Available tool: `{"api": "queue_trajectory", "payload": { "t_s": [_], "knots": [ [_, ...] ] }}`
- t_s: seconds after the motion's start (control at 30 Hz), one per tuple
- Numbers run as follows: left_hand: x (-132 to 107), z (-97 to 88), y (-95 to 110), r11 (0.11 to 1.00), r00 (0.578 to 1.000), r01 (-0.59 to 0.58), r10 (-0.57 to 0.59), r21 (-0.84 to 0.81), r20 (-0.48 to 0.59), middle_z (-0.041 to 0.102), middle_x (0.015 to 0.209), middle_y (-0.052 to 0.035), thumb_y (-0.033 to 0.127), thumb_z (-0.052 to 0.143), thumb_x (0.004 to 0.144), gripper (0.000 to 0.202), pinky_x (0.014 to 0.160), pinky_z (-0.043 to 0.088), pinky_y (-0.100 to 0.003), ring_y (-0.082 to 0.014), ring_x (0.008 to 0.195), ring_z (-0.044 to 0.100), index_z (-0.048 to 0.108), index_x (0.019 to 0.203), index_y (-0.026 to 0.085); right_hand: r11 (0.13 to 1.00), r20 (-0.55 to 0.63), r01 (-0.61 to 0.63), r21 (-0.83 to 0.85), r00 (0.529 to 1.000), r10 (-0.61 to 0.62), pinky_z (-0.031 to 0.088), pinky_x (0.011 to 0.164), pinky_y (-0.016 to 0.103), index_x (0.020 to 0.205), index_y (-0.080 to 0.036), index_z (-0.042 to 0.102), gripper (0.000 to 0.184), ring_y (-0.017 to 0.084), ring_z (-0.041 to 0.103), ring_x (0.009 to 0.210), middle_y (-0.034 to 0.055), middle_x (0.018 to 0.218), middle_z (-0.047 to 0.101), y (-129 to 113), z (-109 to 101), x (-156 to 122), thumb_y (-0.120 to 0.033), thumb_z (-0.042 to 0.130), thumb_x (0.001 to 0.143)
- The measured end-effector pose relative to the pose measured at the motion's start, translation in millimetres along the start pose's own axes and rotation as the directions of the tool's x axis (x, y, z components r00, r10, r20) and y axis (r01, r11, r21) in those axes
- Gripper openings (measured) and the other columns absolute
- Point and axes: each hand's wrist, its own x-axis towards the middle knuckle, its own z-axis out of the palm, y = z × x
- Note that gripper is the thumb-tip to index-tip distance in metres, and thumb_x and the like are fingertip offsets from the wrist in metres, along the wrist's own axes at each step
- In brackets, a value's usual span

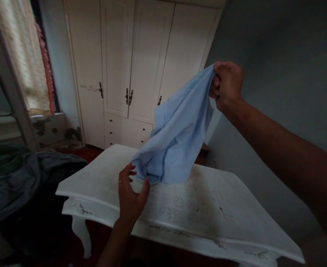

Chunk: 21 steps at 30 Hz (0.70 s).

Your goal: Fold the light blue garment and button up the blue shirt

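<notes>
A light blue cloth garment (177, 137) hangs slantwise over a white table (207, 218), its lower folds reaching down to the tabletop. High on the right, my right hand (228, 83) pinches one end of the garment and holds it up. My left hand (131, 193) is at the garment's lower left end, fingers spread and curved, thumb apart from them. The fingertips are close to the fabric; whether they touch it I cannot tell. Folds hide what kind of garment it is.
Behind the table stands a tall white wardrobe (149, 55) with dark handles and small drawers. Dark clothes (38, 174) lie heaped at the left. A curtain (31, 59) hangs at the upper left, and a grey wall (285, 92) rises on the right.
</notes>
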Motion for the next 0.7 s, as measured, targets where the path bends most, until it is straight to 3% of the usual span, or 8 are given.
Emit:
{"api": "queue_trajectory", "payload": {
  "t_s": [0.13, 0.23, 0.33, 0.43, 0.5, 0.57, 0.63, 0.7],
  "knots": [
    [10.2, 30.1, 33.0, 0.938, 0.924, -0.345, 0.332, 0.039, 0.190, 0.020, 0.151, -0.0227, 0.052, 0.076, 0.067, 0.109, 0.103, 0.035, -0.055, -0.0388, 0.139, 0.024, 0.010, 0.148, 0.021, 0.982, 0.193, -0.134, 0.133, 0.975, 0.107, 0.026, 0.038, 0.012, 0.081, -0.018, 0.044, 0.015, 0.001, 0.032, 0.027, -0.0139, 0.041, 0.042, -28.6, 23.0, -45.5, -0.014, 0.042, 0.095],
    [12.2, 55.2, 52.1, 0.914, 0.876, -0.405, 0.387, 0.004, 0.287, 0.012, 0.155, -0.0229, 0.060, 0.075, 0.064, 0.117, 0.108, 0.029, -0.058, -0.0403, 0.142, 0.016, 0.006, 0.149, 0.020, 0.959, 0.319, -0.227, 0.170, 0.934, 0.164, 0.034, 0.037, 0.013, 0.085, -0.019, 0.047, 0.013, 0.003, 0.044, 0.031, -0.0109, 0.049, 0.050, -29.5, 39.4, -75.4, -0.027, 0.051, 0.093],
    [14.9, 69.4, 54.0, 0.978, 0.946, -0.206, 0.210, -0.042, 0.248, 0.032, 0.149, -0.0202, 0.046, 0.070, 0.075, 0.092, 0.104, 0.037, -0.050, -0.0347, 0.136, 0.035, 0.019, 0.147, 0.019, 0.940, 0.455, -0.300, 0.163, 0.868, 0.198, 0.042, 0.040, 0.015, 0.092, -0.019, 0.049, 0.022, 0.007, 0.055, 0.041, -0.0075, 0.059, 0.056, -26.5, 44.7, -95.5, -0.040, 0.057, 0.089],
    [21.3, 62.3, 40.0, 0.988, 0.964, 0.082, -0.045, -0.131, 0.263, 0.065, 0.112, -0.0104, 0.035, 0.055, 0.087, 0.040, 0.085, 0.049, -0.037, -0.0252, 0.100, 0.062, 0.053, 0.123, 0.019, 0.947, 0.506, -0.293, 0.132, 0.841, 0.190, 0.043, 0.043, 0.016, 0.098, -0.020, 0.050, 0.025, 0.007, 0.059, 0.046, -0.0057, 0.066, 0.059, -13.7, 32.9, -104.4, -0.040, 0.057, 0.087],
    [25.4, 48.0, 26.4, 0.962, 0.948, 0.214, -0.164, -0.168, 0.272, 0.068, 0.084, -0.0048, 0.036, 0.053, 0.087, 0.025, 0.072, 0.049, -0.031, -0.0205, 0.079, 0.063, 0.064, 0.097, 0.016, 0.961, 0.494, -0.264, 0.080, 0.848, 0.192, 0.045, 0.045, 0.016, 0.103, -0.021, 0.049, 0.025, 0.008, 0.061, 0.051, -0.0048, 0.071, 0.061, 8.7, 17.2, -109.6, -0.036, 0.058, 0.086],
    [26.9, 31.2, 12.9, 0.920, 0.946, 0.290, -0.234, -0.264, 0.222, 0.066, 0.076, -0.0019, 0.035, 0.060, 0.082, 0.020, 0.069, 0.048, -0.028, -0.0181, 0.075, 0.061, 0.067, 0.085, 0.016, 0.968, 0.494, -0.249, -0.040, 0.837, 0.236, 0.047, 0.050, 0.018, 0.106, -0.021, 0.049, 0.029, 0.009, 0.063, 0.059, -0.0031, 0.078, 0.063, 41.3, 0.8, -121.0, -0.028, 0.061, 0.081],
    [24.7, 15.3, 2.3, 0.814, 0.925, 0.379, -0.332, -0.439, 0.183, 0.067, 0.077, 0.0000, 0.031, 0.067, 0.074, 0.016, 0.072, 0.048, -0.027, -0.0165, 0.075, 0.061, 0.067, 0.083, 0.017, 0.928, 0.514, -0.291, -0.231, 0.773, 0.371, 0.051, 0.058, 0.021, 0.107, -0.020, 0.051, 0.039, 0.011, 0.063, 0.069, 0.0010, 0.089, 0.065, 75.8, -10.0, -143.2, -0.019, 0.068, 0.072],
    [18.9, 1.5, -3.7, 0.648, 0.870, 0.478, -0.445, -0.593, 0.214, 0.069, 0.081, -0.0002, 0.028, 0.071, 0.068, 0.021, 0.076, 0.049, -0.029, -0.0174, 0.079, 0.063, 0.068, 0.086, 0.018, 0.866, 0.589, -0.362, -0.345, 0.634, 0.501, 0.054, 0.072, 0.029, 0.116, -0.019, 0.050, 0.053, 0.015, 0.064, 0.084, 0.0087, 0.110, 0.063, 102.6, -10.3, -175.3, -0.018, 0.071, 0.068]
  ]
}}
